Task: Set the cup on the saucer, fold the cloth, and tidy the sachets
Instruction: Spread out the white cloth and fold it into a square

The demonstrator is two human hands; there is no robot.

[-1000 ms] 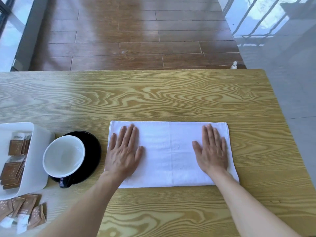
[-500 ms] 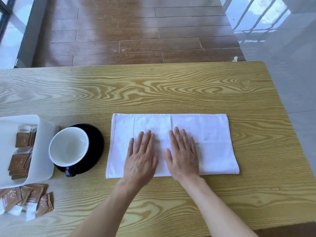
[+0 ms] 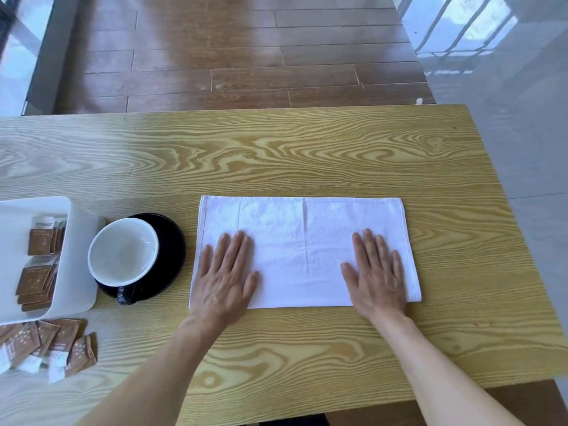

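Note:
A white cloth (image 3: 304, 241), folded into a long rectangle, lies flat on the wooden table (image 3: 276, 155). My left hand (image 3: 224, 278) presses palm-down on its near left part, fingers spread. My right hand (image 3: 376, 276) lies flat on its near right part. Left of the cloth, a cup (image 3: 123, 252), white inside with a black handle, sits on a black saucer (image 3: 172, 241). A white bin (image 3: 76, 272) at the left edge holds brown sachets (image 3: 38, 275). More brown sachets (image 3: 58, 342) lie loose on the table in front of the bin.
The table's right edge runs close past the cloth, with grey tiled floor (image 3: 522, 149) beyond. Brown wooden floor (image 3: 230, 56) lies behind the far edge. The near table edge is just below my forearms.
Half a second ago both hands lay side by side at the cloth's middle; they have slid apart to its left and right ends. The cloth, cup and sachets stay put.

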